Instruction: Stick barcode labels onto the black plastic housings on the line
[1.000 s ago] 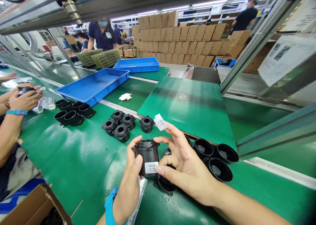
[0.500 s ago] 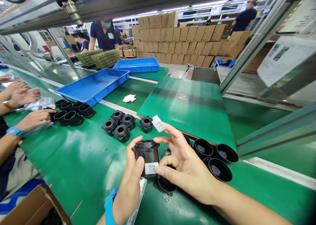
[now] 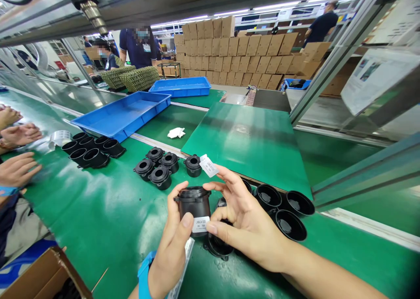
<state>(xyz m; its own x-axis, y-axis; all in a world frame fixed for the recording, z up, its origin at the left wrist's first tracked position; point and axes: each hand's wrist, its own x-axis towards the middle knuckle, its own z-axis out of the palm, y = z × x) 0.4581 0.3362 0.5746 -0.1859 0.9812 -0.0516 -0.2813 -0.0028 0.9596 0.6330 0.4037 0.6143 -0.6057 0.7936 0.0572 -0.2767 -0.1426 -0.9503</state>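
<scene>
Bench (image 3: 108, 229): green belt surface running from 9 o'clock across to 4 o'clock, with a raised green plate at 1 o'clock.
Blue tray (image 3: 121, 115): lies at 10 o'clock on the bench, with a second blue tray behind it at 11 o'clock.
Co-worker's hands (image 3: 18, 170): at 9 o'clock, resting open on the belt edge, near a cluster of black cups (image 3: 92, 150).
Right hand (image 3: 249, 224): at 5 o'clock, thumb and forefinger closed on the side and rim of the black housing; a small white label (image 3: 209, 165) sticks to a raised fingertip at 12 o'clock of the hand.
Left hand (image 3: 172, 251): at 6 o'clock, blue wristband on, thumb pressed on the housing's front, fingers wrapped behind it.
Black housing (image 3: 193, 207): upright between both hands, dead centre, just above the belt; a white sticker sits low on its face.
Open black shells (image 3: 285, 211): at 3 o'clock, just beside the right hand.
Capped black parts (image 3: 157, 165): a group at 11 o'clock of the housing, near but apart.
White rag (image 3: 176, 133): at 12 o'clock, beyond the belt's rail.
</scene>
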